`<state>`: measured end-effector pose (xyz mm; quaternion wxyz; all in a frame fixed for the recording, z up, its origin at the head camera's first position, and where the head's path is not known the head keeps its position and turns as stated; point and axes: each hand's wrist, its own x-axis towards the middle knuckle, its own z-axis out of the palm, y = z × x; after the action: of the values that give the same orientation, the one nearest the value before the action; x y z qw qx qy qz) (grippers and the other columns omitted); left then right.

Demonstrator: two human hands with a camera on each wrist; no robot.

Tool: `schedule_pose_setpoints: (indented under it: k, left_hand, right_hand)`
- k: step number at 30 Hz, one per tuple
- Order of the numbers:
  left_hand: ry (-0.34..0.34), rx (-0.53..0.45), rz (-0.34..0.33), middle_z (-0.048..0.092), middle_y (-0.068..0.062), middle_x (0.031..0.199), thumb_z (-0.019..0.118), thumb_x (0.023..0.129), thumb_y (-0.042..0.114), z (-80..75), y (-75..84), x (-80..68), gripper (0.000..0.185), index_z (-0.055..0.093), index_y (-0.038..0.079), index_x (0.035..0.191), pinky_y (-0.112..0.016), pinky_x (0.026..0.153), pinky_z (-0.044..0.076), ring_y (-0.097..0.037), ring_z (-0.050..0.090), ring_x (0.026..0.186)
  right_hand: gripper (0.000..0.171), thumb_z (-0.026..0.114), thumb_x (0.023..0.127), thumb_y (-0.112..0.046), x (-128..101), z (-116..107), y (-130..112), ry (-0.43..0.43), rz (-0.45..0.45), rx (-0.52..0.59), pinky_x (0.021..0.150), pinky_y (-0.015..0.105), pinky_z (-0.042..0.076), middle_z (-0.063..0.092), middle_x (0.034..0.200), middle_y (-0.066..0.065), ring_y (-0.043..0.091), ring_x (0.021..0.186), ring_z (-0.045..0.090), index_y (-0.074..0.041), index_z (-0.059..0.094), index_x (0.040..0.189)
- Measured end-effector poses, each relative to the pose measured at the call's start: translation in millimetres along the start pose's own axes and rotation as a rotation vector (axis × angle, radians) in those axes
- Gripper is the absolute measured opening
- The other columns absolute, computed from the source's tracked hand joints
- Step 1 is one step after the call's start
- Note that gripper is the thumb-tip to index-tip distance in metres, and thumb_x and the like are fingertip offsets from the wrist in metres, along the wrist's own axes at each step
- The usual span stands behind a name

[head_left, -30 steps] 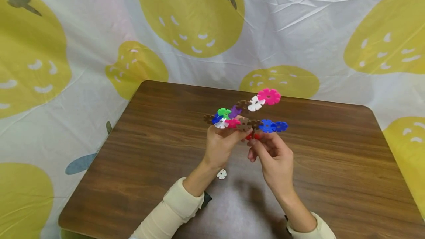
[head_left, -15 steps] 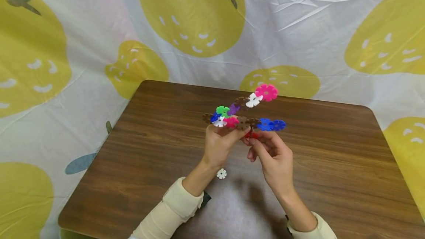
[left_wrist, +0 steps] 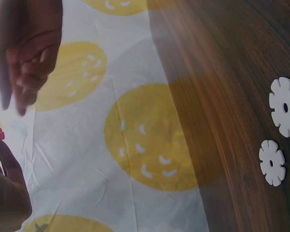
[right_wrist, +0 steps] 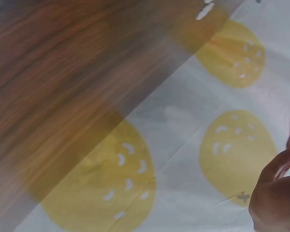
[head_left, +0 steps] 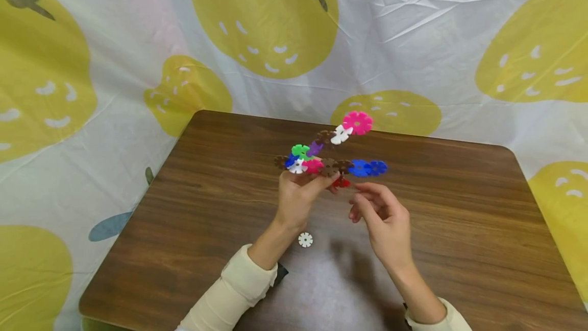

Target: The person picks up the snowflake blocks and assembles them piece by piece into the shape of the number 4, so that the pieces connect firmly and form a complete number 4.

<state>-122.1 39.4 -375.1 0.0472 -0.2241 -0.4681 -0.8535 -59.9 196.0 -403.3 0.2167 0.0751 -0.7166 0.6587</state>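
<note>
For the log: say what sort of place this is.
Probably a makeshift recording or play corner indoors: a small wooden table with a lemon-print sheet draped behind, and the left hand holding a snowflake-disc toy build above it.

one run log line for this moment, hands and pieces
left hand: holds snowflake-disc chain | right hand: open, beside red disc, apart | white disc: on table

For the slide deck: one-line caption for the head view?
Left hand holds a chain of colourful plastic flower discs above a wooden table; right hand open beside it.
</note>
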Motion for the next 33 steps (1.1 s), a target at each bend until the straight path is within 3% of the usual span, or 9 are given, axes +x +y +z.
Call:
schedule_pose_setpoints:
  k: [5, 10, 14, 18, 22, 26, 33]
  left_hand:
    - [0.0, -0.015, 0.004, 0.078, 0.005, 0.088, 0.065, 0.085, -0.015, -2.1, 2.1, 0.0, 0.034, 0.074, 0.016, 0.095, -0.027, 0.064, 0.061, -0.012, 0.074, 0.073]
    - [0.007, -0.013, -0.011, 0.078, 0.005, 0.086, 0.066, 0.086, -0.015, -3.1, 4.6, 0.4, 0.032, 0.075, 0.016, 0.093, -0.028, 0.064, 0.061, -0.013, 0.074, 0.069]
    - [0.013, -0.003, -0.01, 0.077, 0.005, 0.086, 0.067, 0.085, -0.014, -3.3, 6.0, 1.4, 0.033, 0.076, 0.017, 0.092, -0.027, 0.064, 0.061, -0.013, 0.071, 0.066]
    - [0.008, -0.001, -0.003, 0.077, 0.005, 0.085, 0.067, 0.086, -0.013, -4.1, 6.5, 2.3, 0.033, 0.075, 0.018, 0.092, -0.027, 0.064, 0.061, -0.013, 0.071, 0.065]
    - [-0.007, 0.007, 0.004, 0.078, 0.005, 0.084, 0.067, 0.087, -0.013, -4.5, 6.3, 2.7, 0.031, 0.075, 0.017, 0.093, -0.027, 0.065, 0.061, -0.012, 0.073, 0.065]
    - [-0.007, 0.009, 0.003, 0.079, 0.005, 0.084, 0.066, 0.087, -0.013, -4.5, 5.1, 2.5, 0.032, 0.074, 0.016, 0.095, -0.026, 0.066, 0.061, -0.012, 0.075, 0.07]
    - [0.017, 0.002, -0.007, 0.078, 0.006, 0.084, 0.066, 0.085, -0.015, -2.3, 5.0, 2.6, 0.035, 0.075, 0.018, 0.093, -0.026, 0.067, 0.062, -0.013, 0.071, 0.064]
  right_hand:
    - [0.022, 0.07, 0.098, -0.007, -2.3, -11.4, 6.8, 0.031, 0.092, -0.15, 0.075, 0.018, 0.059, 0.074, 0.093, -0.005, 0.005, 0.082, 0.072, -0.003, 0.071, 0.119]
    - [0.039, 0.076, 0.094, -0.018, -5.0, -20.5, 21.4, -0.049, 0.103, -0.386, 0.093, 0.012, 0.05, 0.069, 0.11, -0.002, 0.009, 0.103, 0.067, -0.012, 0.068, 0.132]
    - [0.05, 0.08, 0.091, -0.024, -7.8, -20.7, 35.1, -0.118, 0.055, -0.539, 0.097, 0.027, 0.049, 0.067, 0.116, 0.002, 0.019, 0.11, 0.062, -0.013, 0.064, 0.137]
    - [0.056, 0.082, 0.09, -0.028, -11.7, -12.8, 46.0, -0.2, 0.053, -0.592, 0.096, 0.047, 0.052, 0.066, 0.119, 0.009, 0.027, 0.112, 0.063, -0.009, 0.062, 0.138]
    - [0.061, 0.083, 0.088, -0.03, -16.4, -0.8, 55.1, -0.272, 0.062, -0.638, 0.096, 0.052, 0.054, 0.066, 0.121, 0.015, 0.031, 0.115, 0.063, -0.004, 0.061, 0.139]
    - [0.056, 0.084, 0.086, -0.026, -22.6, 13.2, 64.2, -0.339, 0.049, -0.689, 0.094, 0.05, 0.054, 0.068, 0.117, 0.016, 0.031, 0.11, 0.064, 0.001, 0.065, 0.132]
    - [0.031, 0.084, 0.084, -0.014, -29.9, 37.4, 69.4, -0.457, 0.035, -0.764, 0.092, 0.049, 0.054, 0.071, 0.103, 0.012, 0.031, 0.102, 0.066, -0.001, 0.074, 0.111]
